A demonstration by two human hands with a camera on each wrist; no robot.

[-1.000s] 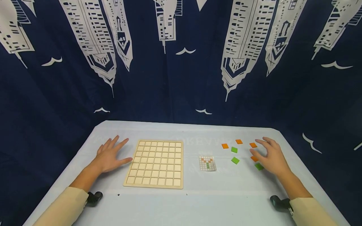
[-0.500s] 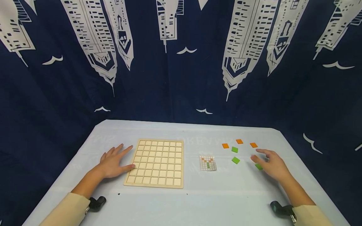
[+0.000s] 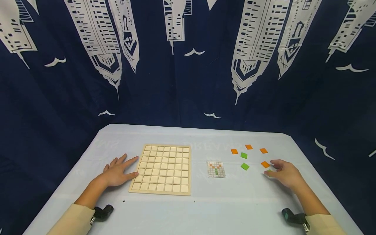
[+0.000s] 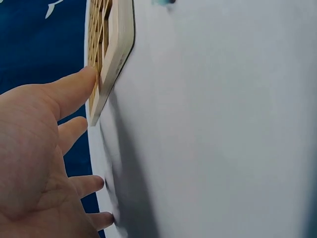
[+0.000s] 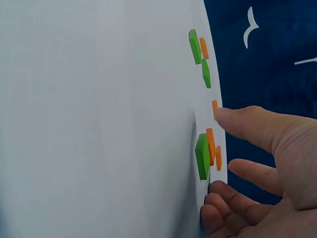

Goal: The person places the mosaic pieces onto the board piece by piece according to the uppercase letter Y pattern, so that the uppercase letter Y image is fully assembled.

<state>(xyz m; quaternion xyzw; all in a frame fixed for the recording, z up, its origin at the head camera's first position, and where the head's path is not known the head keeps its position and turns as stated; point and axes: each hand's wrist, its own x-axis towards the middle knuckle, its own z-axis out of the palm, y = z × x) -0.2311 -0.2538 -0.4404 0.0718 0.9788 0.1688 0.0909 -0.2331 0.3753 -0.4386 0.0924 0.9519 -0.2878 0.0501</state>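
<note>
My left hand (image 3: 117,173) is spread at the left side of a wooden grid board (image 3: 164,169), its thumb reaching the board's edge; in the left wrist view the thumb tip overlaps the rim. On the right, my right hand (image 3: 286,174) is low over a green square tile (image 5: 202,156), which the fingers mostly hide in the head view. Thumb and forefinger stand apart around it, while the other fingers curl in the right wrist view. An orange tile (image 3: 265,164) lies just beyond the fingertips.
Between board and tiles lies a small printed grid card (image 3: 215,169) with an orange and green pattern. More orange tiles (image 3: 248,147) and green tiles (image 3: 245,166) are scattered left of and beyond the right hand. A dark blue patterned cloth (image 3: 188,88) hangs behind the white table (image 3: 188,215).
My right hand has come down and nearer, off the orange tiles and over the nearest green tile. The left hand has shifted slightly toward the board and lowered.
</note>
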